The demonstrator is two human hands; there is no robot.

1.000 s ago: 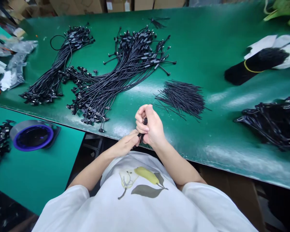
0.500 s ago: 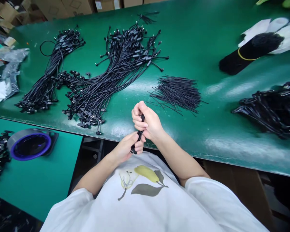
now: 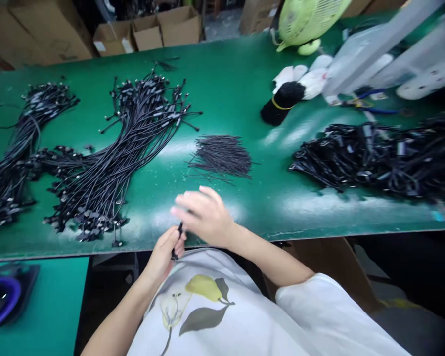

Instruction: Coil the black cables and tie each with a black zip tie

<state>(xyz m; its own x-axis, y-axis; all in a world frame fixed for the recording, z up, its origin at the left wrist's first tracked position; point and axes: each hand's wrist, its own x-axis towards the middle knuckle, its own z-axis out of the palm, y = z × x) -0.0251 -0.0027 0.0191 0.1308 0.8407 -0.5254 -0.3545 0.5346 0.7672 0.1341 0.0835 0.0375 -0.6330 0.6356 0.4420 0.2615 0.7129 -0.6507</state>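
My left hand [image 3: 167, 251] is closed round a small black cable bundle [image 3: 176, 249], close to my body at the table's front edge. Most of that bundle is hidden by the fingers. Just above and to its right is my right hand [image 3: 206, 213], fingers stretched out and slightly blurred, with nothing seen in it. Beyond the hands lies a pile of short thin black ties [image 3: 222, 155]. To the left of it a big heap of black cables [image 3: 122, 143] with connectors at both ends is spread on the green table [image 3: 237, 84].
Another cable bunch [image 3: 40, 113] lies far left. On the right are a heap of black bundled cables [image 3: 371, 160], a banded black roll [image 3: 278, 109], blue-handled pliers [image 3: 378, 110] and a green fan [image 3: 307, 22]. A purple-rimmed tape roll [image 3: 13, 299] sits lower left.
My right hand has let go of the black bundle, opened and lifted off it. My left hand still holds it. The view has swung to the right.
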